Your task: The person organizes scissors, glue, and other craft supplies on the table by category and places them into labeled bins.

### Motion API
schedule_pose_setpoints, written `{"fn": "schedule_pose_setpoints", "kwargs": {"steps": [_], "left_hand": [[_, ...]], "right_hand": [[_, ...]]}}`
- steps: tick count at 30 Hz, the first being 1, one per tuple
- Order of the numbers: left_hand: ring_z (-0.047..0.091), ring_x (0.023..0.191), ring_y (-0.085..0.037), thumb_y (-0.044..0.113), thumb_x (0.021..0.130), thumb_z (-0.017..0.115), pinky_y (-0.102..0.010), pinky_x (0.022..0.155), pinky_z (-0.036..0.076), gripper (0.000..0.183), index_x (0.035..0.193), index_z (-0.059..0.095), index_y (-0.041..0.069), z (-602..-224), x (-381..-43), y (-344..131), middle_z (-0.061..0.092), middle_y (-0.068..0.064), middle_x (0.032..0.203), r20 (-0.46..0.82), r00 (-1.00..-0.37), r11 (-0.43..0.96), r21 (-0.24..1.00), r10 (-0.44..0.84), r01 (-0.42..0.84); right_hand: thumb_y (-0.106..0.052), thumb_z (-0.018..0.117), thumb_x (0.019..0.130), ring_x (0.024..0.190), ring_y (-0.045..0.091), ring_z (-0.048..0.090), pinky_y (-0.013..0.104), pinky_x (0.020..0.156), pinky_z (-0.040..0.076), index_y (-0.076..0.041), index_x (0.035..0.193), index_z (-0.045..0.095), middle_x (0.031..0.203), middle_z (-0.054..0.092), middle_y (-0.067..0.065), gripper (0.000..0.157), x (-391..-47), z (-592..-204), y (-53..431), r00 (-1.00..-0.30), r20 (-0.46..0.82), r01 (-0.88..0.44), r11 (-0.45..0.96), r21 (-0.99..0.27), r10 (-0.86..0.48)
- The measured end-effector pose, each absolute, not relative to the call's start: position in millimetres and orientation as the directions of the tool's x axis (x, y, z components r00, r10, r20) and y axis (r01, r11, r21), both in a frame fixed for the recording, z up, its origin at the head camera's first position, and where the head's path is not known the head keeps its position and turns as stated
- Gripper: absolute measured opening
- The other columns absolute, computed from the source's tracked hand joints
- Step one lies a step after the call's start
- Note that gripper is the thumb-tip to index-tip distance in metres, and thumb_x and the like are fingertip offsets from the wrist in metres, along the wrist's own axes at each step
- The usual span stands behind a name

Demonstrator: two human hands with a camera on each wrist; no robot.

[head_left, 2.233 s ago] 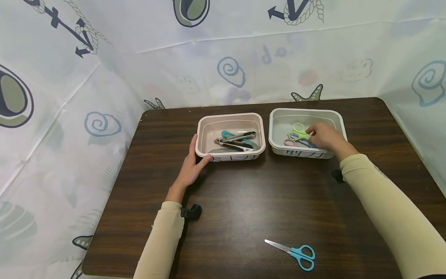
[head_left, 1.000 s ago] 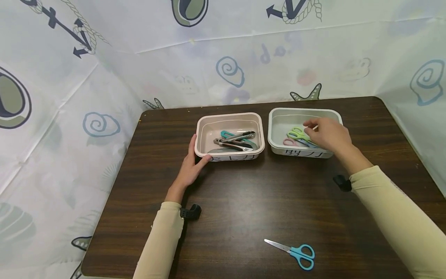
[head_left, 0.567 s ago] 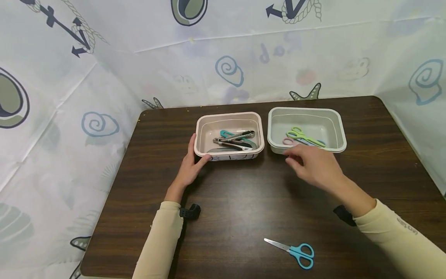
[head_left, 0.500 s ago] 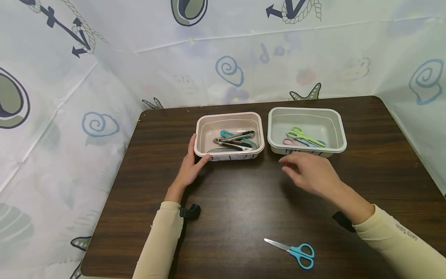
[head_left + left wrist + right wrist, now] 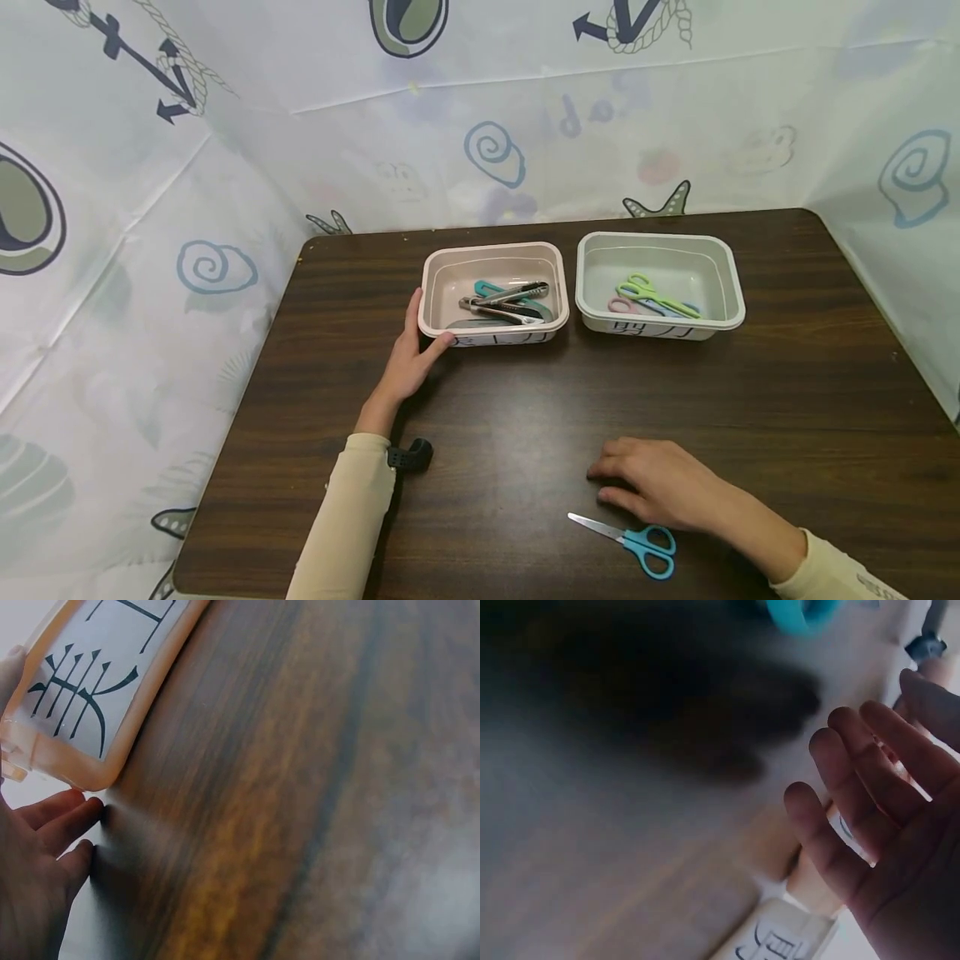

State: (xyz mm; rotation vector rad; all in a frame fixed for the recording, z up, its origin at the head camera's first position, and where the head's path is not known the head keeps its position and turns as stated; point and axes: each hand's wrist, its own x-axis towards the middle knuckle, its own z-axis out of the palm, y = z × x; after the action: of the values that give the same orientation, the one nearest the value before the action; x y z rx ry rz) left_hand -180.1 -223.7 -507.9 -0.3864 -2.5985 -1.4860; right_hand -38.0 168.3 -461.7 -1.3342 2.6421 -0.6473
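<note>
My left hand [image 5: 405, 362] holds the front left corner of a pale pink plastic bin [image 5: 492, 252], thumb on its front and fingers along its left side. Inside lie several utility knives [image 5: 510, 304], one of them teal. In the left wrist view, dark writing shows on the bin's white label [image 5: 94, 694]. My right hand [image 5: 663, 483] is open and holds nothing, low over the table just beyond a pair of scissors [image 5: 648, 546] with blue handles. The right wrist view shows its fingers [image 5: 840, 769] spread and loosely bent, the blue scissor handle [image 5: 804, 615] at the top edge.
A pale grey-green bin [image 5: 656, 240] stands right of the pink one, with green-handled scissors [image 5: 645, 289] on top of pink and blue ones in it. Both bins stand near the back of the dark wooden table [image 5: 510, 467]. A patterned sheet [image 5: 420, 150] hangs behind.
My right hand has let go of the green scissors in the grey-green bin, drawn out and come toward the blue scissors on the table. The left hand has stayed at the pink bin.
</note>
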Motion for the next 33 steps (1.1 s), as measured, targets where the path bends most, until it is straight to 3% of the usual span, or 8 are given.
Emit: {"fn": "schedule_pose_setpoints", "kwargs": {"steps": [6, 12, 18, 23, 30, 33], "left_hand": [[0.039, 0.136, -0.025, 0.039, 0.095, 0.065, -0.054, 0.106, 0.031, 0.087, 0.158, 0.005, 0.035, -507, -180, -223, 0.032, -0.009, 0.156, 0.232, -0.959, 0.489, 0.825, 0.162, 0.282], [0.040, 0.136, -0.029, 0.040, 0.095, 0.065, -0.055, 0.106, 0.030, 0.086, 0.156, 0.005, 0.041, -507, -180, -223, 0.033, -0.012, 0.155, 0.243, -0.956, 0.482, 0.826, 0.167, 0.294], [0.040, 0.136, -0.028, 0.038, 0.095, 0.065, -0.055, 0.106, 0.030, 0.087, 0.158, 0.005, 0.035, -507, -179, -222, 0.032, -0.012, 0.156, 0.248, -0.953, 0.474, 0.827, 0.171, 0.301], [0.040, 0.136, -0.027, 0.037, 0.095, 0.065, -0.054, 0.107, 0.030, 0.087, 0.159, 0.005, 0.032, -507, -180, -221, 0.032, -0.012, 0.156, 0.248, -0.953, 0.470, 0.830, 0.172, 0.300], [0.039, 0.135, -0.040, 0.022, 0.095, 0.067, -0.060, 0.105, 0.029, 0.087, 0.159, 0.009, 0.013, -485, -170, -214, 0.032, -0.022, 0.154, 0.244, -0.954, 0.434, 0.850, 0.176, 0.298], [0.038, 0.134, -0.044, 0.021, 0.096, 0.065, -0.061, 0.105, 0.028, 0.086, 0.158, 0.008, 0.011, -475, -165, -212, 0.031, -0.025, 0.153, 0.232, -0.955, 0.435, 0.852, 0.184, 0.291]], "right_hand": [[-0.041, 0.073, 0.087, 0.074, -0.003, 0.045, 0.021, 0.059, 0.043, -0.019, 0.102, 0.075, 0.088, 0.055, -0.015, 0.027, -21, -476, 166, -0.574, 0.169, -0.784, 0.477, -0.398, -0.802], [-0.051, 0.076, 0.081, 0.076, 0.003, 0.042, 0.024, 0.062, 0.044, -0.018, 0.099, 0.074, 0.089, 0.050, -0.013, 0.038, -9, -484, 162, -0.546, 0.213, -0.832, 0.495, -0.251, -0.810], [-0.036, 0.084, 0.075, 0.074, 0.004, 0.040, 0.022, 0.058, 0.039, -0.018, 0.098, 0.075, 0.087, 0.049, -0.012, 0.031, 1, -489, 160, -0.548, 0.264, -0.836, 0.514, -0.191, -0.794], [-0.018, 0.085, 0.071, 0.069, 0.002, 0.039, 0.019, 0.055, 0.037, -0.021, 0.087, 0.074, 0.081, 0.046, -0.014, 0.019, 6, -492, 157, -0.545, 0.356, -0.838, 0.505, -0.206, -0.759], [-0.011, 0.078, 0.078, 0.068, 0.003, 0.043, 0.020, 0.056, 0.040, -0.022, 0.077, 0.065, 0.078, 0.047, -0.013, 0.017, 8, -492, 155, -0.554, 0.354, -0.831, 0.528, -0.176, -0.754], [-0.011, 0.073, 0.080, 0.068, 0.005, 0.045, 0.022, 0.057, 0.043, -0.022, 0.076, 0.062, 0.078, 0.046, -0.012, 0.016, 8, -491, 155, -0.552, 0.338, -0.832, 0.533, -0.154, -0.763]]}}
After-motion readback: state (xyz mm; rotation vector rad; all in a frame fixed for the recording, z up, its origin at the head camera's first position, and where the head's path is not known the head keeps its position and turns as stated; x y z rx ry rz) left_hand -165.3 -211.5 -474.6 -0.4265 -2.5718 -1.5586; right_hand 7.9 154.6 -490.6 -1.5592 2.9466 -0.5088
